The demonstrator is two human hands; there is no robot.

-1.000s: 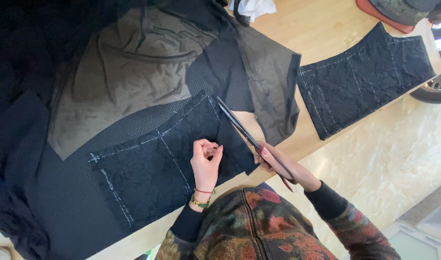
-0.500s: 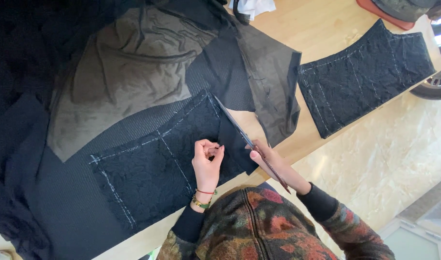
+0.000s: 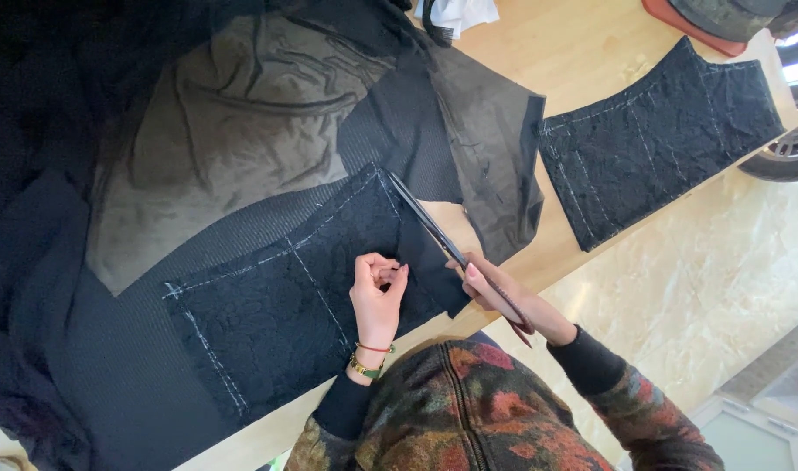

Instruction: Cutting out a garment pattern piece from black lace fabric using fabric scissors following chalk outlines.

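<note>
Since a second ago my right hand (image 3: 491, 288) has been sliding the long dark-bladed scissors (image 3: 451, 253) further up along the right edge of the black crinkled fabric panel marked with white chalk lines (image 3: 286, 305), and the blade tips are now reaching that panel's upper right corner. My right grip is closing around the scissor handles, with the blades looking nearly together, though I cannot tell whether they are fully shut. My left hand (image 3: 377, 292) is staying curled, fingertips (image 3: 390, 272) pinched together on the panel's surface, pressing it down just beside the blades.

That chalked panel is lying on a wide sheet of black ribbed cloth (image 3: 111, 384) near the front edge of the pale wooden table (image 3: 573, 61), close to my body. An olive-brown piece of thin fabric (image 3: 233, 148) is spreading above it toward the far edge, partly covered by sheer dark netting (image 3: 491, 166) that is draping toward the middle of the table. A second black crinkled panel with chalk lines (image 3: 661, 144) is resting well apart by the table's right edge. My floral patterned sleeves (image 3: 495, 419) are showing at the bottom, and a beaded bracelet (image 3: 368, 359) is circling my left wrist.
</note>
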